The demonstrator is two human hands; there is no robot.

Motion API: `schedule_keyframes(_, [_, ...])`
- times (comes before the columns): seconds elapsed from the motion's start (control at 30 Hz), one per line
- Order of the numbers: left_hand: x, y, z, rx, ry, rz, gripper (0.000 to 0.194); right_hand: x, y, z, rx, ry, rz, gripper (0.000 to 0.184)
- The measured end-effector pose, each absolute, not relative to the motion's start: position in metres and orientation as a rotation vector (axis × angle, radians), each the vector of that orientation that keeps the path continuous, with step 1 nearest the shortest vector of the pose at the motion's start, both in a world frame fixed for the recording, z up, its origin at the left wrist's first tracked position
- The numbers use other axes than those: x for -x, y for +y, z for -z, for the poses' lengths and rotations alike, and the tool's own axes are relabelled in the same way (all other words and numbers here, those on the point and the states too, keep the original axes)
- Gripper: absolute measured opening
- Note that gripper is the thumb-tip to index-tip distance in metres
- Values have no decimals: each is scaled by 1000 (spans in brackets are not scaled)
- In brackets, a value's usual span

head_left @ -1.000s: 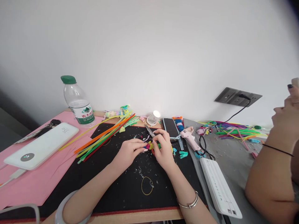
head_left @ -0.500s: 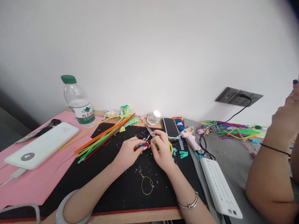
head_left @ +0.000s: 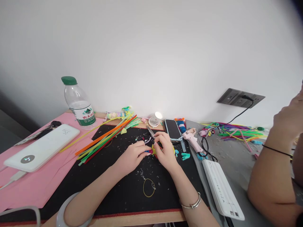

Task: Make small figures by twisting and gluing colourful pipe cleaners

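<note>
My left hand (head_left: 134,154) is closed, thumb and fingers pinching the blue and pink end of a small pipe cleaner figure (head_left: 154,150) above the black mat. My right hand (head_left: 165,152) is closed on its yellow part from the other side, and the fingers hide much of it. Just beyond the hands lies a metal blade (head_left: 150,130), its other end out of sight behind my right hand. Bits of fluff and a thin yellow loop (head_left: 149,188) lie on the black mat (head_left: 113,195) nearer to me.
Long pipe cleaners (head_left: 106,138) lie to the left, beside a bottle (head_left: 80,104) and power bank (head_left: 44,146) on pink sheets. Rightward are a phone (head_left: 172,129), glue gun (head_left: 193,141) and white power strip (head_left: 222,189). Another person's arm (head_left: 272,170) stands at the right edge.
My right fingers have shifted slightly over the figure, and more of its yellow part shows between the hands. My left hand has barely moved. The other person's arm shifted slightly.
</note>
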State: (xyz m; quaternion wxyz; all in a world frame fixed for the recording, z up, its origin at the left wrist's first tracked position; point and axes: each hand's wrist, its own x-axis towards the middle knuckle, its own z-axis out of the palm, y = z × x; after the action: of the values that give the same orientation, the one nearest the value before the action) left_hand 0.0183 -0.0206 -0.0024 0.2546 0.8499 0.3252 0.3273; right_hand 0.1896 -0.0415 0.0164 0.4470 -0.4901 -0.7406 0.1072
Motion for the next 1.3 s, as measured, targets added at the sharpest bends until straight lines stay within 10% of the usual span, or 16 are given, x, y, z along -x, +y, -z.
schedule_keyframes(0.37, [-11,-12,1,-1923,1236,-1183,17,-277,-31,-15,1944,-1210,366,35])
schedule_keyframes(0.63, [-9,-12,2,-1989,1253,-1300,16,-300,-34,-18,2645,-945,-47,54])
schedule_keyframes(1.03, [-8,-12,2,-2204,1187,-1364,18,-295,-33,-19,2205,-989,138,44])
schedule_keyframes(1.3, [-8,-10,5,-2223,1228,-1370,18,-257,-41,-19,1449,-1479,-656,44])
